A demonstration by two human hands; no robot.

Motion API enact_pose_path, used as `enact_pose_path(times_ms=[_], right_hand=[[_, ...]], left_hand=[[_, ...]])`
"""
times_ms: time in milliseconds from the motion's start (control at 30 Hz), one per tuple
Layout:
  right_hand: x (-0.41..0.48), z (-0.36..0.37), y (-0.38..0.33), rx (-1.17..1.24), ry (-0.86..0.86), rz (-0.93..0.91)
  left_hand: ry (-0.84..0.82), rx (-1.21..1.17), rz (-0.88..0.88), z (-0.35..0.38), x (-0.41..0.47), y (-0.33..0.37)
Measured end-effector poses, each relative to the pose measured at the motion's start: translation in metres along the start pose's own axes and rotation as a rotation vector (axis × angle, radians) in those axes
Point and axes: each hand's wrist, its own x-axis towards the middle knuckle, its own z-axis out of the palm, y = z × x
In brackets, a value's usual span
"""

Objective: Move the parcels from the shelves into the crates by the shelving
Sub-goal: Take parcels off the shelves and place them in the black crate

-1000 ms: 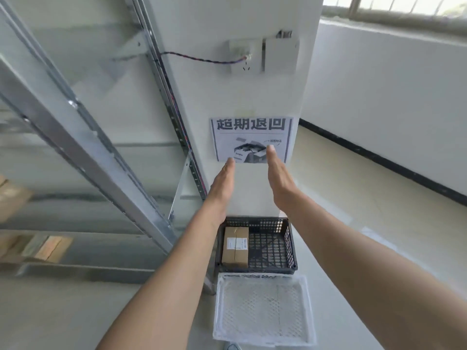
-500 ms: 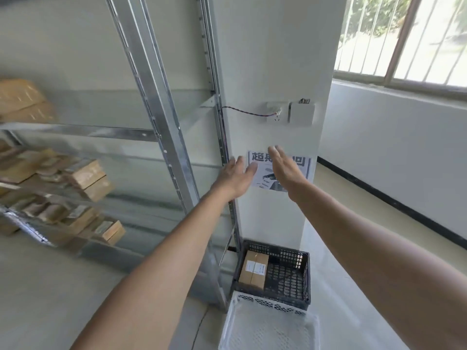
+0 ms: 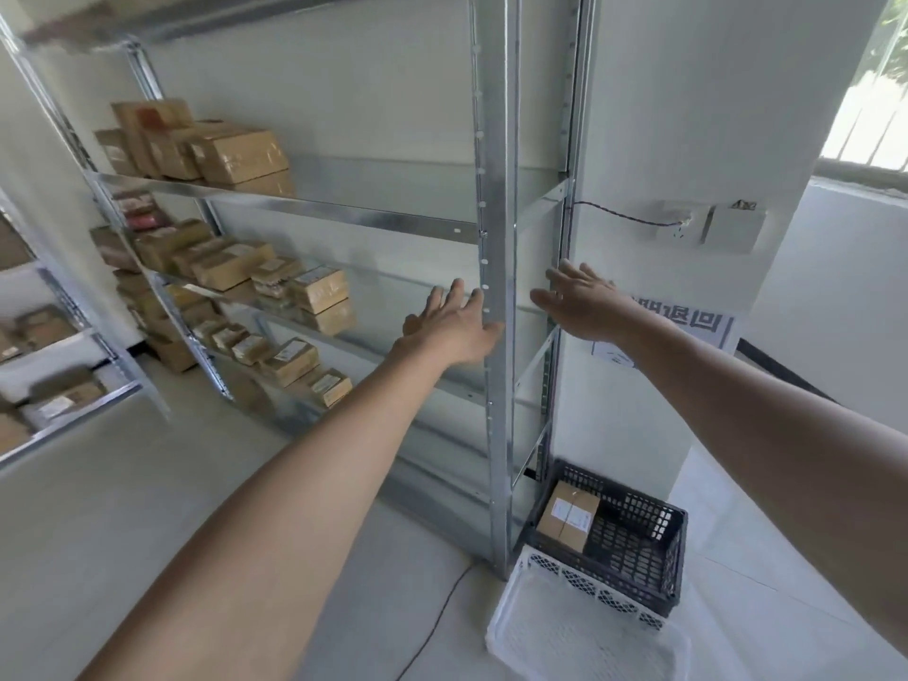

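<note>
Brown cardboard parcels [image 3: 314,290] lie in rows on the left half of the metal shelving [image 3: 498,267], on several levels. My left hand [image 3: 454,324] is stretched out with straight fingers in front of the shelving's front upright, holding nothing. My right hand [image 3: 582,299] reaches forward, fingers spread and empty, near the rear upright and the white pillar. On the floor at the shelving's right end stands a black crate [image 3: 638,543] with one taped parcel [image 3: 567,516] in it. A white crate [image 3: 584,631] sits in front of it, with nothing visible inside.
A second rack with parcels [image 3: 59,385] stands at the far left. The white pillar [image 3: 688,115] carries a socket with a cable [image 3: 683,223] and a printed notice [image 3: 697,326]. A thin cable [image 3: 442,616] runs over the floor. A window [image 3: 874,105] is at the right.
The view has swung up and to the left, from the crates toward the shelves. Both empty hands have moved left with it, from the notice on the pillar to the shelving's uprights.
</note>
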Motion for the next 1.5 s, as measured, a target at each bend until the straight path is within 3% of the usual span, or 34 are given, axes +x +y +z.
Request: enact_pose_path(times_ms=[600,833,1167,1500], right_hand=[[0.018,0.044,-0.306,-0.055,-0.022,-0.367],[0.034,0.068,-0.392,-0.030,-0.014,-0.552],[0.078,0.100,-0.487,-0.018,-0.101,-0.761],[0.147,0.121,-0.528,-0.018,-0.136,-0.919]], left_hand=[[0.087,-0.026,-0.362,-0.044,-0.143,-0.260],[0.117,0.009,-0.506,-0.048,-0.184,-0.324],[0.153,0.000,-0.770,-0.046,-0.194,-0.392],[0.162,-0.033,-0.947,-0.058,-0.160,-0.420]])
